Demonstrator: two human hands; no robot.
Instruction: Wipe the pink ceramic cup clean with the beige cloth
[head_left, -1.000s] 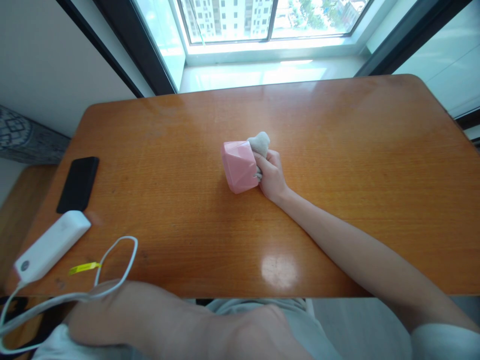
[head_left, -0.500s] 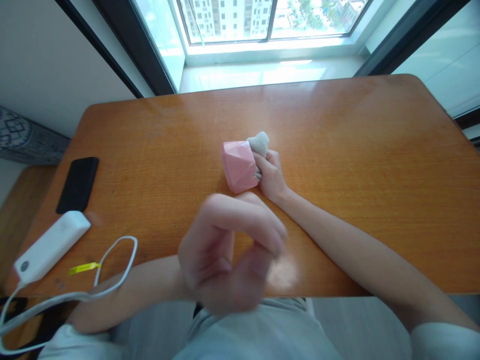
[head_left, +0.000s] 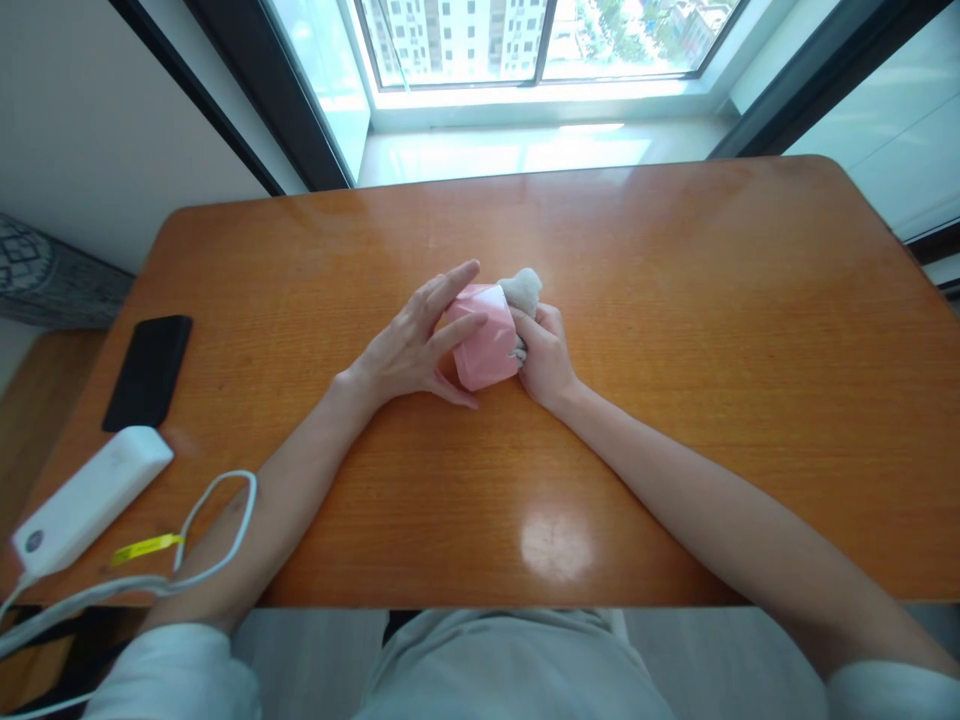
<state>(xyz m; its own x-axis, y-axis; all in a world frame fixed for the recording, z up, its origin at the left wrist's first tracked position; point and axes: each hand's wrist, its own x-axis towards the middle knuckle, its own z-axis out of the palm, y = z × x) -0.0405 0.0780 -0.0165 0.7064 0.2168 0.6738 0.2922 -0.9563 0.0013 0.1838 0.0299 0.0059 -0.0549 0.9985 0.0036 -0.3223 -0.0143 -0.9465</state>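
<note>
A pink faceted object (head_left: 491, 352) stands near the middle of the brown wooden table (head_left: 675, 300). My left hand (head_left: 420, 345) is at its left side, fingers spread around and over it, the thumb near its front bottom edge. On the other side, my right hand (head_left: 546, 350) is closed on a light grey cloth (head_left: 523, 290), which bulges out above the fingers and shows again below them against the pink object's right side. Whether the left fingertips press on the pink surface is hard to tell.
At the table's left lie a black phone (head_left: 148, 372) and a white power bank (head_left: 90, 500). A white cable (head_left: 244, 535) with a yellow tag (head_left: 146, 548) loops over my left forearm. Beyond the far table edge is a window (head_left: 540, 45).
My left hand has moved forward from near the camera, where its fingers were curled, and has opened out beside the pink object. My right hand has hardly moved.
</note>
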